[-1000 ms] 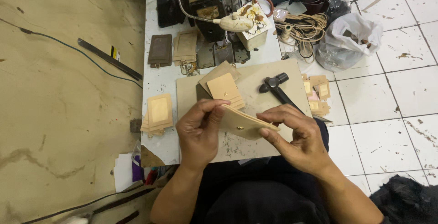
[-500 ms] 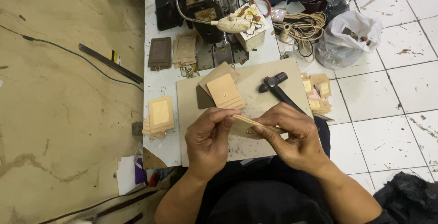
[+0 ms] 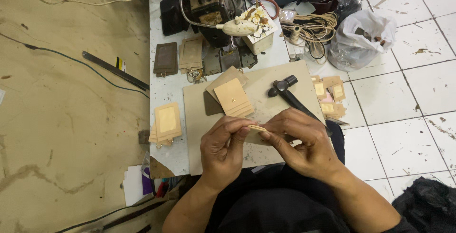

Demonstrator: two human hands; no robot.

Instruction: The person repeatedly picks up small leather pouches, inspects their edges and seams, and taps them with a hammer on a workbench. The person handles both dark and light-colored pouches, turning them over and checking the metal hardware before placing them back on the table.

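Observation:
Both hands pinch a thin tan leather piece (image 3: 257,129) held edge-on over the front of a beige work board (image 3: 280,79). My left hand (image 3: 224,150) grips its left end with thumb and fingers. My right hand (image 3: 304,143) holds the right end. Most of the piece is hidden between the fingers. Just beyond the hands lies a stack of tan leather pieces (image 3: 232,98) on the board, and a black hammer (image 3: 288,94) lies to the right of it.
A sewing machine (image 3: 214,3) stands at the back of the white table (image 3: 166,88). Framed tan pieces (image 3: 166,122) sit at the left, small tan pieces (image 3: 329,96) at the right edge. Coiled cord (image 3: 316,28) and a white plastic bag (image 3: 361,38) lie far right.
The leather piece was held flat and broad a second ago; both hands have since closed in around it and turned it edge-on, so little of it shows now.

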